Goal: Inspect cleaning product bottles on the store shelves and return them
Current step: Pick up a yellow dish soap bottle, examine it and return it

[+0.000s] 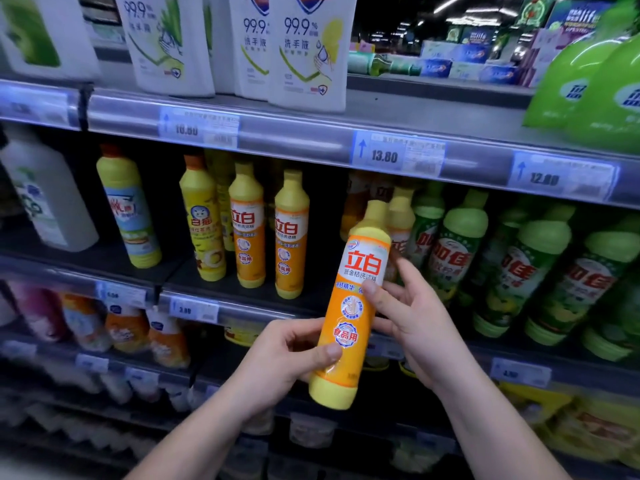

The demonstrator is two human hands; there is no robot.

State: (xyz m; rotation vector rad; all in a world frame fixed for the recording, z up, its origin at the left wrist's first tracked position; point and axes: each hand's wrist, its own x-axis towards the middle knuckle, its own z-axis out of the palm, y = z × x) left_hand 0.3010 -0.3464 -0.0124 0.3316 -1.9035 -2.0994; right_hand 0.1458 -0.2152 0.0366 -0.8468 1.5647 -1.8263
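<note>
- A slim yellow and orange plastic bottle (pixel 348 317) with a yellow cap and red characters on its label is held up in the air, in front of the middle grey metal shelf (pixel 194 308). It does not touch the shelf.
- The bottle is tilted, with its cap leaning up and to the right.
- The left hand (pixel 287 355) grips the lower part of the bottle: its fingers are curled round it and the thumb lies on the front label.
- The right hand (pixel 415 317) holds the middle part from the right side, with the thumb pressed on the label and the fingers behind.
- Two upright bottles of the same kind (pixel 246 226) stand on the middle shelf, to the left of the held one.
- A row of green plastic bottles (pixel 453 251) stands on this shelf at the right.
- White refill pouches (pixel 308 53) stand on the upper shelf, above a price tag reading 13.80 (pixel 384 155).
</note>
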